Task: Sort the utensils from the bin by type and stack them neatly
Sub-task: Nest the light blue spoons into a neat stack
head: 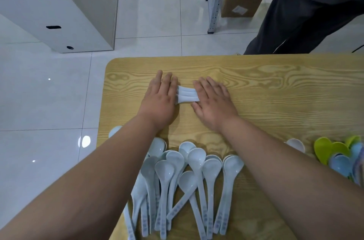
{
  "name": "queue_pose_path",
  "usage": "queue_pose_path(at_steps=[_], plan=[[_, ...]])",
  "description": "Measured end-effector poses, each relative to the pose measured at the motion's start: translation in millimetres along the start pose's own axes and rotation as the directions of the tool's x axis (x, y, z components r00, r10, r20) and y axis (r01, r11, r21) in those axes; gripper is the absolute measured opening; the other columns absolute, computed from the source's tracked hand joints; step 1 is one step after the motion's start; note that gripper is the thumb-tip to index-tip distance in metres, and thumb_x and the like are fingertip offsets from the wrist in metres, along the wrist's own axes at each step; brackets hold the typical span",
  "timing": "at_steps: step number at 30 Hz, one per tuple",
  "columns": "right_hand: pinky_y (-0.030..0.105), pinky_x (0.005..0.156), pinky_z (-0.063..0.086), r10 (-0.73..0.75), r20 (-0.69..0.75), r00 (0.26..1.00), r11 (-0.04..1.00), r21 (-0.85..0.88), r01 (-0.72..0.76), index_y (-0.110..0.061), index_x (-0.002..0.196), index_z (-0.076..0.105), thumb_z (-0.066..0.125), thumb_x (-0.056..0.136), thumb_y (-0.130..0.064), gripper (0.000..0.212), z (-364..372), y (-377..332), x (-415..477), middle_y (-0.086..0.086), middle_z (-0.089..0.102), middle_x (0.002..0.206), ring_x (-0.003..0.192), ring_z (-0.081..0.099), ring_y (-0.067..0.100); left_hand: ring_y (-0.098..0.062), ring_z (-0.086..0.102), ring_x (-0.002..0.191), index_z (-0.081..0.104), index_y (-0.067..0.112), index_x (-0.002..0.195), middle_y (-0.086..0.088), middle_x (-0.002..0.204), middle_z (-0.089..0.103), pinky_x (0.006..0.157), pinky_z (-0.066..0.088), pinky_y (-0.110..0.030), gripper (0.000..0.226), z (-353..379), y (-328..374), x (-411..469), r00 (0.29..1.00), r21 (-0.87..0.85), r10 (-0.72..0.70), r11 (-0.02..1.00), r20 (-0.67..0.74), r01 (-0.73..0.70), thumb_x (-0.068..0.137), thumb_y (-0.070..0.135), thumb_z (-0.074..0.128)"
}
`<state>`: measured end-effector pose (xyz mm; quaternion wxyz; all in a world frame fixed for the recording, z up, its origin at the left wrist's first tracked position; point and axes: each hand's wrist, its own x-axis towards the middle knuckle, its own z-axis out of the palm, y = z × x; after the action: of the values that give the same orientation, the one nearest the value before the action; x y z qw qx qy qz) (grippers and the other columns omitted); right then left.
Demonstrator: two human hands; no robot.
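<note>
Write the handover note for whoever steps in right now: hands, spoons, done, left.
Left hand and right hand: both flat on the wooden table, pressing in on the ends of a small stack of white spoons lying sideways between them.
Loose pile of white spoons sits near the front edge, unsorted.
Green and blue spoons are bunched at the right edge.
Done: one small white stack squared up.
Left: stack the loose white spoons and sort the coloured ones.

Both bare forearms reach forward. The left hand (pixel 159 98) and right hand (pixel 213 100) lie flat, palms down, fingers extended.
</note>
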<state>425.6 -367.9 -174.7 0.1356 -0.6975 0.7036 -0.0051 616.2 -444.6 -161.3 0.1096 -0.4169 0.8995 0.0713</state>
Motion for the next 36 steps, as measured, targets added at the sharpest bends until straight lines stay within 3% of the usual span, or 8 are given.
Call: queue_pose_path(at_steps=[7, 9, 11, 15, 18, 22, 31, 36], plan=[[0.052, 0.124, 0.0, 0.026, 0.181, 0.983, 0.997, -0.08, -0.012, -0.027, 0.161, -0.003, 0.028, 0.098, -0.064, 0.08, -26.7, -0.7, -3.6, 0.003, 0.001, 0.169, 0.155, -0.005, 0.026, -0.031, -0.008, 0.154, -0.001, 0.014, 0.159, -0.009, 0.168, 0.0, 0.125, 0.0, -0.047, 0.076, -27.4, 6.1, -17.4, 0.998, -0.078, -0.068, 0.995, 0.013, 0.069, 0.099, 0.036, 0.041], [0.051, 0.125, 0.001, 0.034, 0.213, 0.977, 0.996, -0.092, -0.014, -0.027, 0.161, -0.003, 0.031, 0.097, -0.064, 0.081, -34.1, -2.4, -8.3, 0.004, 0.002, 0.169, 0.156, -0.004, 0.026, -0.033, 0.001, 0.154, 0.006, 0.014, 0.16, -0.009, 0.166, 0.01, 0.124, 0.007, -0.046, 0.074, -35.2, 6.3, -26.5, 0.998, -0.068, -0.063, 0.996, 0.029, 0.065, 0.099, 0.037, 0.043], [0.049, 0.125, 0.004, 0.066, 0.214, 0.975, 0.995, -0.087, -0.048, -0.026, 0.161, -0.001, 0.034, 0.098, -0.062, 0.08, -39.9, -5.0, -14.9, 0.006, 0.005, 0.169, 0.155, -0.001, 0.027, -0.034, 0.029, 0.144, 0.027, 0.014, 0.154, -0.01, 0.154, 0.037, 0.115, 0.028, -0.044, 0.065, -43.3, 5.5, -39.8, 0.998, -0.063, -0.061, 0.996, 0.006, 0.061, 0.096, 0.032, 0.048], [0.044, 0.121, 0.019, 0.099, 0.17, 0.981, 0.995, -0.04, -0.093, -0.018, 0.156, 0.027, 0.04, 0.099, -0.048, 0.066, -50.9, -21.4, -41.2, 0.009, 0.027, 0.161, 0.151, 0.017, 0.028, -0.035, 0.059, 0.097, 0.062, 0.011, 0.117, -0.009, 0.104, 0.065, 0.075, 0.052, -0.045, 0.034, -56.5, -1.7, -83.1, 0.987, -0.117, -0.1, 0.989, -0.123, 0.085, 0.086, 0.023, 0.059], [0.042, 0.108, 0.036, 0.059, 0.122, 0.991, 0.998, 0.018, -0.062, -0.013, 0.138, 0.051, 0.047, 0.096, -0.034, 0.048, -56.3, -40.9, -76.6, 0.009, 0.05, 0.14, 0.134, 0.04, 0.028, -0.034, 0.061, 0.085, 0.067, 0.011, 0.103, -0.008, 0.091, 0.065, 0.061, 0.053, -0.042, 0.022, -56.4, -8.2, -130.5, 0.971, -0.174, -0.114, 0.982, -0.209, 0.078, 0.083, 0.02, 0.068], [0.039, 0.101, 0.042, 0.046, 0.053, 0.998, 0.982, 0.179, -0.054, -0.011, 0.132, 0.059, 0.053, 0.096, -0.026, 0.039, -55.1, -71.1, -138.3, 0.008, 0.057, 0.13, 0.126, 0.046, 0.027, -0.031, 0.06, 0.079, 0.068, 0.014, 0.101, -0.004, 0.086, 0.063, 0.051, 0.051, -0.038, 0.021, -36.5, -17.1, -201.5, 0.965, -0.215, -0.146, 0.972, -0.219, 0.099, 0.083, 0.022, 0.062], [0.037, 0.072, 0.052, 0.299, 0.205, 0.932, 0.919, 0.202, -0.339, -0.017, 0.126, 0.052, 0.053, 0.097, -0.049, 0.043, -11.9, -115.8, -241.3, 0.003, 0.054, 0.117, 0.1, 0.056, 0.021, -0.021, 0.058, 0.094, 0.062, 0.023, 0.114, 0.003, 0.102, 0.061, 0.068, 0.051, -0.036, 0.024, 10.4, 11.4, -308.9, 0.975, -0.362, -0.178, 0.907, 0.134, 0.216, 0.095, 0.03, 0.05], [0.034, 0.064, 0.041, 0.424, 0.297, 0.856, 0.836, 0.234, -0.496, -0.015, 0.128, 0.044, 0.05, 0.102, -0.029, 0.03, -10.0, -122.8, -234.3, 0.005, 0.051, 0.119, 0.09, 0.056, 0.022, -0.021, 0.059, 0.091, 0.06, 0.021, 0.112, 0.001, 0.106, 0.062, 0.074, 0.053, -0.037, 0.023, 5.1, 31.1, -316.0, 0.975, -0.375, -0.113, 0.909, 0.193, 0.18, 0.094, 0.029, 0.048]])
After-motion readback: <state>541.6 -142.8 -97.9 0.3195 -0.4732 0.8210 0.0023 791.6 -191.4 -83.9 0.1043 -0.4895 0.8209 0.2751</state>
